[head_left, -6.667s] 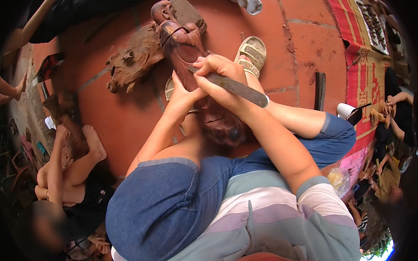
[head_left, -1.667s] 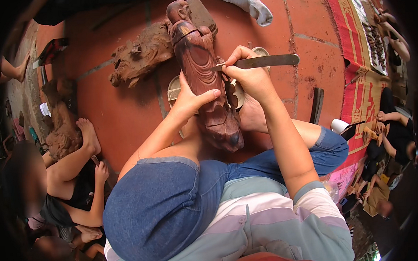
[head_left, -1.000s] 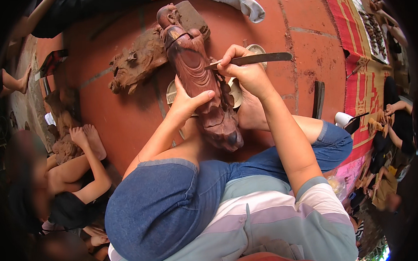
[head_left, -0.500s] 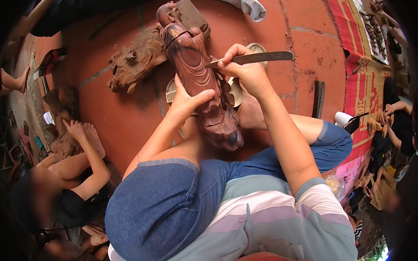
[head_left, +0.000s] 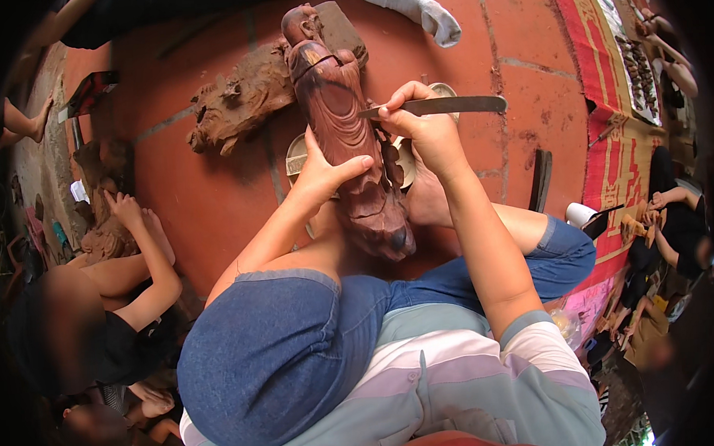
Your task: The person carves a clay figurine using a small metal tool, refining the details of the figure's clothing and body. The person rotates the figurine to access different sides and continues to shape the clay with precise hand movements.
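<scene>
A reddish-brown carved wooden statue (head_left: 332, 104) of a robed figure lies lengthwise before me, its head pointing away and its base between my legs. My left hand (head_left: 323, 177) grips its left side, thumb across the front and the other fingers mostly hidden beneath. In my right hand (head_left: 421, 132) a long, flat metal file (head_left: 467, 104) is pinched. The file's narrow end rests at or just over the curved robe folds on the statue's right side; contact cannot be made out. Its wide rounded end sticks out to the right.
Beyond the statue lie a rough carved wood piece (head_left: 244, 100) and a wooden block (head_left: 339, 32). Another person's socked foot (head_left: 436, 16) is at the top. A dark bar (head_left: 541, 179) lies on the red tiles (head_left: 519, 96), near a patterned red mat (head_left: 609, 156). People sit at both sides.
The view has shifted slightly, so the statue and far objects appear a little further right. Both hands keep their grips, and the file stays at nearly the same folds.
</scene>
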Action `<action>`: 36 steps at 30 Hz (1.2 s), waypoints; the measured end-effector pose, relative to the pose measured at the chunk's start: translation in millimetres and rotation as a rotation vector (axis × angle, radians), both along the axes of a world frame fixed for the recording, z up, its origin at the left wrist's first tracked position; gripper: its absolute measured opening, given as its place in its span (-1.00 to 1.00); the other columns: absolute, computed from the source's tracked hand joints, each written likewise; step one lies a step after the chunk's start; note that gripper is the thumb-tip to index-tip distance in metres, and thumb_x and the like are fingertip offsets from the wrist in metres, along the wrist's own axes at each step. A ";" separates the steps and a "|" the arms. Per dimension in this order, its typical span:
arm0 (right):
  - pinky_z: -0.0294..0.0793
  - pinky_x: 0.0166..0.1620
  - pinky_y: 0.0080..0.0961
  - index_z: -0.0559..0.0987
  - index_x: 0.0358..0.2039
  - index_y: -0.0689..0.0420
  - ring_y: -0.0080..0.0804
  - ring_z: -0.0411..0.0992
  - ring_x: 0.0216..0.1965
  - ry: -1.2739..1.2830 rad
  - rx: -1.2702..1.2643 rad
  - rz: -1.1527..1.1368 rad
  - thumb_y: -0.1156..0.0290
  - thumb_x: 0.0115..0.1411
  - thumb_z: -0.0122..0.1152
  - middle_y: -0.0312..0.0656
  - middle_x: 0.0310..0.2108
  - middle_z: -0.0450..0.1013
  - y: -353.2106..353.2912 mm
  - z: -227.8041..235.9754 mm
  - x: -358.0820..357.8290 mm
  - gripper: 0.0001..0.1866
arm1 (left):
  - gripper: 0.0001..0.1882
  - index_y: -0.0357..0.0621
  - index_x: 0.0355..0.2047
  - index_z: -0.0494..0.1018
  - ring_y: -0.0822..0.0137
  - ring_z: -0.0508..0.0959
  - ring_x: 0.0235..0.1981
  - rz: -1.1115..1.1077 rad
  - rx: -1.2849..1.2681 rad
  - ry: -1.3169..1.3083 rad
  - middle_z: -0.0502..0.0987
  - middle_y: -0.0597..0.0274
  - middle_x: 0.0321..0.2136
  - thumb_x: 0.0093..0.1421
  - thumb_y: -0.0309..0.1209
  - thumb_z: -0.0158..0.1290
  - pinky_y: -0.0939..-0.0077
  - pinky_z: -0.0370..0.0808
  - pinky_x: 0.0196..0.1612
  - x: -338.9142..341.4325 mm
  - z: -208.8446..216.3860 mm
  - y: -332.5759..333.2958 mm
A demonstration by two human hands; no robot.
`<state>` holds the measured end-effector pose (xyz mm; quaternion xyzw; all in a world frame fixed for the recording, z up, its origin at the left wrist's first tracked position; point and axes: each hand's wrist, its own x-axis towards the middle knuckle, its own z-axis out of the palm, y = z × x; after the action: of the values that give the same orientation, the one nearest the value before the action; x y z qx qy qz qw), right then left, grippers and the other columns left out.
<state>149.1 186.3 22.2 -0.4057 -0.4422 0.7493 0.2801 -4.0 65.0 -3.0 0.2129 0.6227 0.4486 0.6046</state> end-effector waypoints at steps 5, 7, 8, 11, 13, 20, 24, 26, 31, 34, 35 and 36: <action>0.51 -0.04 -0.59 0.45 -0.36 0.16 -0.53 0.52 -0.17 0.033 0.013 -0.107 0.60 0.17 0.23 -0.30 -0.36 0.47 -4.0 1.0 11.6 -0.88 | 0.29 -0.36 0.31 -0.31 0.12 0.21 0.28 0.015 0.034 -0.008 0.18 -0.10 0.23 -0.14 -0.23 0.44 0.24 0.11 0.34 1.2 -5.2 -1.9; 0.46 -0.04 -0.61 0.48 -0.37 0.16 -0.57 0.50 -0.18 0.042 0.143 -0.085 0.58 0.15 0.27 -0.31 -0.35 0.48 -13.2 0.7 5.9 -0.89 | 0.29 -0.35 0.31 -0.31 0.12 0.21 0.28 0.019 0.054 -0.031 0.18 -0.10 0.23 -0.14 -0.23 0.44 0.24 0.11 0.34 1.2 -8.4 -1.6; 0.46 -0.06 -0.63 0.49 -0.38 0.17 -0.59 0.49 -0.20 0.006 0.180 -0.062 0.57 0.14 0.28 -0.33 -0.35 0.49 -17.5 1.8 0.8 -0.89 | 0.29 -0.34 0.31 -0.31 0.12 0.21 0.28 0.022 0.059 -0.027 0.18 -0.10 0.23 -0.14 -0.23 0.44 0.23 0.11 0.33 1.0 -9.3 -2.1; 0.43 -0.15 -0.68 0.51 -0.41 0.19 -0.67 0.44 -0.26 -0.141 0.186 0.029 0.57 0.12 0.26 -0.38 -0.37 0.50 -31.9 15.6 -17.0 -0.92 | 0.29 -0.33 0.31 -0.31 0.12 0.20 0.28 0.018 0.075 -0.021 0.18 -0.10 0.23 -0.14 -0.23 0.44 0.23 0.11 0.33 -0.1 -10.9 -3.2; 0.44 -0.18 -0.68 0.51 -0.42 0.19 -0.67 0.44 -0.27 -0.178 0.273 0.021 0.58 0.12 0.24 -0.38 -0.38 0.50 -33.1 8.1 -17.6 -0.94 | 0.28 -0.32 0.32 -0.31 0.11 0.20 0.28 -0.003 0.087 -0.025 0.18 -0.09 0.23 -0.13 -0.23 0.44 0.23 0.12 0.33 -1.0 -9.8 -2.1; 0.43 -0.33 -0.69 0.51 -0.40 0.18 -0.70 0.44 -0.39 -0.145 0.208 -0.056 0.54 0.11 0.26 -0.34 -0.43 0.51 -37.8 15.9 -26.0 -0.92 | 0.30 -0.33 0.32 -0.34 0.12 0.21 0.28 0.012 0.052 -0.074 0.19 -0.09 0.23 -0.13 -0.22 0.44 0.24 0.12 0.33 -0.3 -6.5 -1.9; 0.40 -0.37 -0.70 0.52 -0.38 0.17 -0.72 0.40 -0.43 -0.172 0.168 -0.147 0.49 0.12 0.26 -0.35 -0.45 0.49 -36.3 7.4 -16.4 -0.91 | 0.29 -0.32 0.31 -0.32 0.14 0.24 0.26 0.009 0.061 -0.017 0.20 -0.08 0.21 -0.14 -0.22 0.45 0.26 0.16 0.31 -0.3 -10.0 -2.5; 0.40 -0.38 -0.70 0.51 -0.39 0.18 -0.70 0.41 -0.43 -0.191 0.142 -0.106 0.50 0.12 0.26 -0.35 -0.45 0.49 -39.4 19.4 -23.3 -0.91 | 0.29 -0.30 0.31 -0.31 0.14 0.24 0.26 0.014 0.051 -0.056 0.20 -0.08 0.21 -0.13 -0.22 0.45 0.28 0.17 0.31 -2.5 -9.8 -2.2; 0.38 -0.37 -0.68 0.50 -0.40 0.17 -0.71 0.40 -0.39 -0.178 0.193 -0.131 0.51 0.13 0.24 -0.36 -0.46 0.48 -42.8 9.0 -20.2 -0.92 | 0.25 -0.29 0.30 -0.28 0.14 0.28 0.23 0.013 0.071 -0.033 0.23 -0.05 0.19 -0.13 -0.23 0.45 0.27 0.22 0.28 -0.2 -1.0 1.2; 0.37 -0.37 -0.66 0.51 -0.42 0.17 -0.68 0.40 -0.41 -0.172 0.230 -0.148 0.49 0.11 0.24 -0.34 -0.46 0.48 -44.8 14.8 -26.6 -0.92 | 0.23 -0.29 0.29 -0.26 0.14 0.28 0.23 0.041 0.067 -0.038 0.23 -0.05 0.19 -0.12 -0.24 0.44 0.26 0.21 0.28 1.0 -9.7 -2.6; 0.37 -0.38 -0.66 0.51 -0.42 0.18 -0.68 0.40 -0.42 -0.179 0.248 -0.157 0.49 0.10 0.24 -0.34 -0.46 0.48 -45.5 19.0 -31.5 -0.92 | 0.24 -0.30 0.29 -0.26 0.14 0.27 0.23 0.040 0.058 -0.049 0.22 -0.05 0.20 -0.13 -0.24 0.44 0.26 0.20 0.29 1.3 -5.2 -1.3; 0.36 -0.39 -0.65 0.50 -0.43 0.17 -0.68 0.38 -0.44 -0.239 0.229 -0.115 0.50 0.09 0.24 -0.34 -0.50 0.47 -45.5 31.2 -32.4 -0.92 | 0.24 -0.30 0.29 -0.26 0.14 0.26 0.24 0.040 0.049 -0.059 0.22 -0.06 0.20 -0.13 -0.24 0.44 0.26 0.19 0.29 1.9 1.0 0.4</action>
<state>116.7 140.8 53.4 -0.4821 -0.5307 0.6232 0.3124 -2.0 65.4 -2.0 0.2019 0.5976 0.4818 0.6083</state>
